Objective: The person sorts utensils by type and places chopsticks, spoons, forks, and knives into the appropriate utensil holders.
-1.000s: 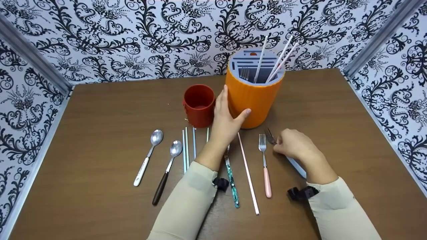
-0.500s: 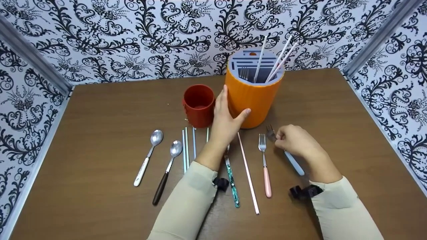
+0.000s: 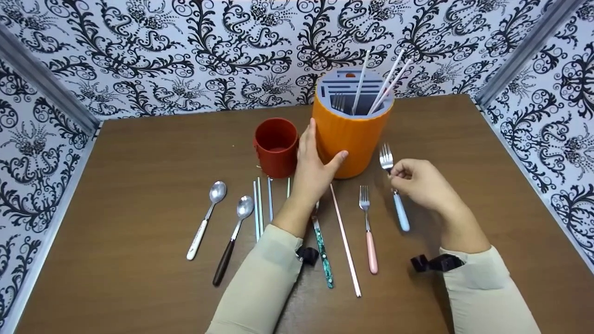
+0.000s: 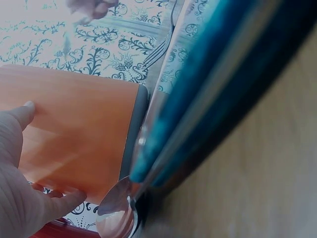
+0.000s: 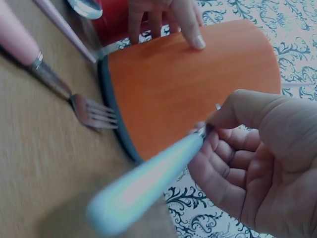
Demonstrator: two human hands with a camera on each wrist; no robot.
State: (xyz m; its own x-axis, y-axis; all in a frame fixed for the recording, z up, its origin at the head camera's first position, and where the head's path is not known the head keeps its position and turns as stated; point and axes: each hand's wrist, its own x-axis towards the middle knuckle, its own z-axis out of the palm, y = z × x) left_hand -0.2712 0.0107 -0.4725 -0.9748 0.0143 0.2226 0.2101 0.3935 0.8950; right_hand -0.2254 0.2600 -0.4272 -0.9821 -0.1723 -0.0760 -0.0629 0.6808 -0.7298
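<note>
An orange cylindrical cutlery holder [image 3: 352,144] with a slotted grey top stands towards the back; chopsticks and a fork stick out of it. My left hand [image 3: 315,174] rests spread against its side, thumb on the front and fingers along the left. To the right, my right hand [image 3: 424,183] pinches a fork by its neck. That fork's light-blue handle [image 3: 401,213] slants down towards me, tines up, above the table. In the right wrist view, the blue handle [image 5: 148,183] juts out below thumb and fingers. A pink-handled fork [image 3: 370,236] lies nearby on the table.
A red cup [image 3: 277,150] stands left of the holder. Two spoons, one white-handled [image 3: 198,239] and one dark-handled [image 3: 224,262], lie on the left. Several chopsticks, a pink one [image 3: 345,241] among them, and a teal-patterned handle [image 3: 324,255] lie in front. Patterned walls enclose the back and sides.
My right hand has lifted the blue-handled fork off the table, raising it and turning it more upright beside the holder. My left hand has stayed on the holder.
</note>
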